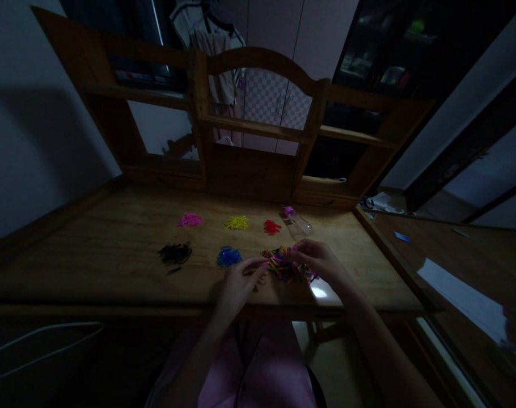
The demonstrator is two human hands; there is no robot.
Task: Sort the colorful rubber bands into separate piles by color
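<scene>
A mixed pile of small coloured pieces (286, 265) lies near the front edge of the wooden desk (113, 249). My left hand (239, 280) rests at the pile's left side, its fingers pinched together at the pile's edge. My right hand (320, 258) reaches over the pile's right side, fingertips pinched on the pieces. What each pinch holds is too small and dark to name. Sorted heaps lie beyond: pink (190, 219), yellow (236, 222), red (272, 227), black (175, 253) and blue (228, 256).
A clear bottle with a pink cap (296, 222) lies on its side behind the mixed pile. A wooden shelf unit (249, 130) stands along the desk's back. Papers (462, 294) lie on a second surface to the right. A white cable (45, 340) hangs below left.
</scene>
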